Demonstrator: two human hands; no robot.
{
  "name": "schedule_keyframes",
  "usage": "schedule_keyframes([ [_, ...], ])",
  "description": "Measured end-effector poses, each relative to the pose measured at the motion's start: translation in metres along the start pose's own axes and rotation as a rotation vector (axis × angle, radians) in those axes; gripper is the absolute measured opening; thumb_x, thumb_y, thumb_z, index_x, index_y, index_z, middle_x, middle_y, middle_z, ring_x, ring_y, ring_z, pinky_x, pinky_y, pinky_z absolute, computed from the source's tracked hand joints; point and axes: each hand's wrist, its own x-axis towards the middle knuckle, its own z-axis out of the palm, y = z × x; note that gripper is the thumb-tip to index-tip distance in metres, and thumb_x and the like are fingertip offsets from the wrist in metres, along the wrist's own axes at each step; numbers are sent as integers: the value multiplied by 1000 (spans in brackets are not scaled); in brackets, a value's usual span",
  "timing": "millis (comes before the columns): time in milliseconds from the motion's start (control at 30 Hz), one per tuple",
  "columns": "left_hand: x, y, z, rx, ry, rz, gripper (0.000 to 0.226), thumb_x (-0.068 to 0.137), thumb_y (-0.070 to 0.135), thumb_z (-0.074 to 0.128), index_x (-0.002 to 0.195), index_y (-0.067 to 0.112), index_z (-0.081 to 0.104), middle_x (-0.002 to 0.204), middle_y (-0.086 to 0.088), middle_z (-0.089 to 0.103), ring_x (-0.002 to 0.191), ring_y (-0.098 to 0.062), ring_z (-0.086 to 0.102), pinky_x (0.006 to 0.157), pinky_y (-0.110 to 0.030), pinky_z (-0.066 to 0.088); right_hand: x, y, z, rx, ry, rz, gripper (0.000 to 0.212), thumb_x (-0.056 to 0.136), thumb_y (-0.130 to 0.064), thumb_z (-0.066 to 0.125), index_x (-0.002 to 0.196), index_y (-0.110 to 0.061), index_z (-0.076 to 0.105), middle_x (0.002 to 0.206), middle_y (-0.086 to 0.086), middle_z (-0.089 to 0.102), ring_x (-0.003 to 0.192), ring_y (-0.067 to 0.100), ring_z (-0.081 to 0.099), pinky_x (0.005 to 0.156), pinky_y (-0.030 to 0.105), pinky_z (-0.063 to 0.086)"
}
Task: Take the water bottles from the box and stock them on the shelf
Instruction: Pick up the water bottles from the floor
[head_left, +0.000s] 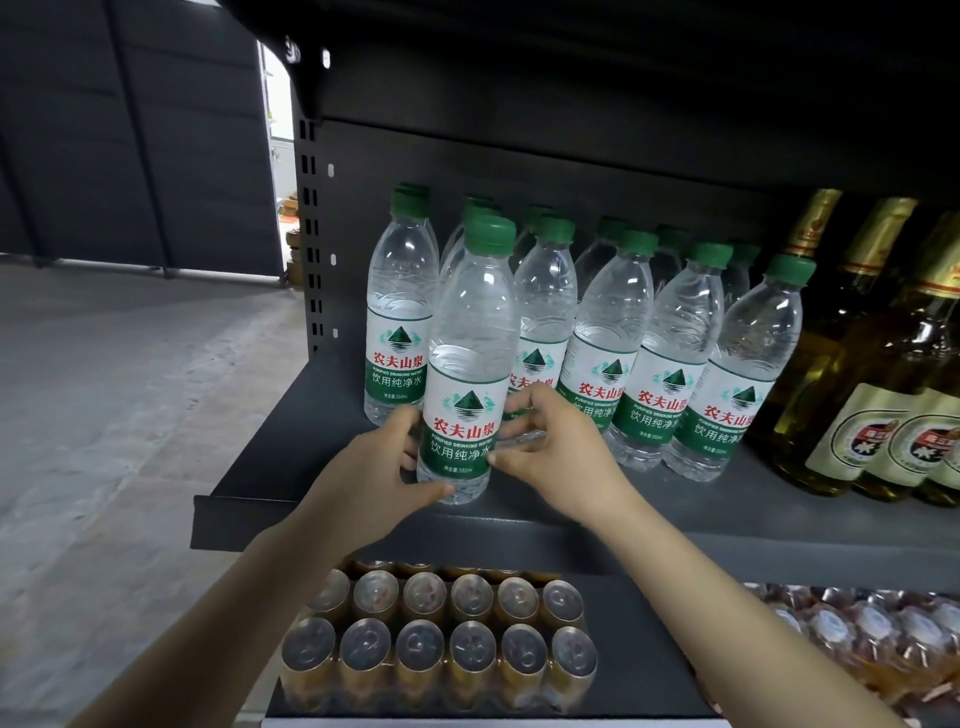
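Observation:
A clear water bottle (467, 364) with a green cap and a green-and-white label stands upright near the front of the dark shelf (291, 452). My left hand (382, 467) grips its lower left side, thumb across the base. My right hand (550, 441) holds its right side with curled fingers. Behind and to the right, several matching water bottles (670, 353) stand in rows on the same shelf. The box is out of view.
Tall glass bottles of yellow liquid (872, 374) fill the shelf's right end. On the shelf below sit a shrink-wrapped pack of gold cans (441, 639) and a wrapped pack of bottles (872, 639). Grey concrete floor (104, 415) lies to the left.

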Motion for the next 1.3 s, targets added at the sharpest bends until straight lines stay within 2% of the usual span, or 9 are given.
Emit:
schedule_keyframes([
  [100, -2, -6, -6, -10, 3, -21, 62, 79, 20, 72, 132, 15, 39, 124, 0, 61, 89, -4, 56, 83, -20, 47, 3, -7, 8, -15, -15, -19, 34, 76, -1, 71, 93, -20, 49, 92, 9, 63, 85, 20, 62, 78, 25, 50],
  [267, -3, -14, -16, -9, 1, -49, 62, 80, 17, 71, 133, 13, 38, 124, -1, 60, 91, -5, 57, 87, -25, 49, 8, -12, 22, -16, -9, -47, 33, 75, 0, 71, 90, -21, 50, 94, 12, 66, 76, 12, 58, 66, 6, 43],
  [433, -3, -22, -23, 20, 5, -76, 60, 82, 17, 70, 132, 12, 38, 125, -2, 60, 98, -11, 60, 90, -29, 51, 13, -17, 33, -19, -19, -40, 35, 77, -3, 71, 106, -9, 53, 97, 10, 63, 90, 20, 62, 83, 30, 52],
  [733, -4, -34, -34, 36, 61, -117, 61, 81, 15, 70, 134, 12, 39, 123, -6, 61, 98, -18, 62, 92, -37, 52, 20, -29, 50, -115, -54, -61, 33, 81, -6, 67, 107, -11, 48, 88, -1, 59, 82, 15, 60, 77, 23, 47],
  [867, -3, -38, -35, 35, 67, -119, 63, 83, 15, 68, 137, 13, 37, 125, -4, 60, 95, -13, 59, 89, -31, 51, 19, -28, 57, -157, -43, -67, 36, 81, -9, 69, 110, -9, 47, 77, -14, 47, 82, 13, 57, 81, 30, 50],
  [1000, 1, -40, -35, 18, 81, -112, 62, 82, 12, 68, 137, 13, 39, 123, 0, 59, 87, -9, 57, 77, -18, 48, 21, -28, 59, -143, -22, -57, 35, 80, -9, 70, 108, -8, 48, 83, -6, 53, 81, 14, 56, 82, 31, 50],
  [1067, 2, -41, -35, -11, 108, -118, 61, 81, 10, 70, 134, 13, 40, 111, 6, 57, 79, -2, 57, 69, -12, 45, 23, -29, 59, -141, -17, -55, 33, 80, -8, 70, 105, -9, 49, 84, -3, 54, 81, 16, 58, 82, 33, 50],
  [1167, 5, -43, -33, -36, 138, -124, 51, 79, 9, 72, 118, 16, 40, 99, 12, 51, 76, 3, 55, 63, -13, 46, 27, -27, 59, -145, -11, -55, 32, 78, -7, 71, 101, -10, 49, 77, -6, 52, 79, 17, 58, 81, 36, 50],
  [1300, 6, -44, -32, -57, 155, -107, 47, 78, 8, 73, 106, 19, 37, 97, 11, 53, 81, -4, 59, 72, -22, 52, 30, -24, 58, -140, -4, -50, 34, 77, -7, 72, 93, -17, 44, 76, -5, 54, 79, 20, 60, 82, 39, 50],
])
